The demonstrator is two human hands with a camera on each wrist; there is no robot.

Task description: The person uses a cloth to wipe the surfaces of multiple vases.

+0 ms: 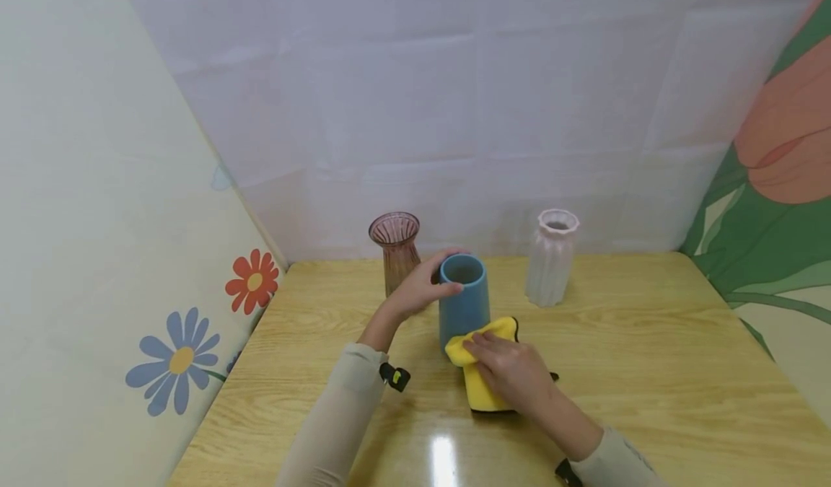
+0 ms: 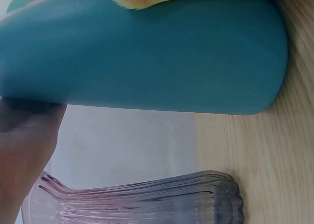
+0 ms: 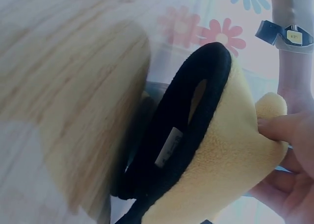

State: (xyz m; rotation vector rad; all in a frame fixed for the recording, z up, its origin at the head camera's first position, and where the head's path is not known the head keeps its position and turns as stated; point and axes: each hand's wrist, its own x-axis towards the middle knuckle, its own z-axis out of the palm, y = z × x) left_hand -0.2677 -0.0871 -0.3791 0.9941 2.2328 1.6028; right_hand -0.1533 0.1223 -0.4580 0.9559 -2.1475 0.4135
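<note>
A blue vase (image 1: 464, 308) stands on the wooden table in the middle of the head view. My left hand (image 1: 418, 285) grips it near the rim, thumb on the near side and fingers round the back. Lower down, my right hand (image 1: 513, 364) holds a yellow cloth (image 1: 483, 393) with dark edging against the vase's lower right side. In the right wrist view the cloth (image 3: 221, 160) hangs in folds from the fingers, a small white label on its dark border. The left wrist view shows the blue vase's smooth side (image 2: 162, 57) with its base at the table.
Just behind my left hand is a pinkish ribbed glass vase (image 1: 397, 245). A white fluted vase (image 1: 550, 263) stands at the back right. The wooden table (image 1: 649, 343) meets a pale wall sheet (image 1: 402, 112) at its far edge; flower-printed panels flank both sides.
</note>
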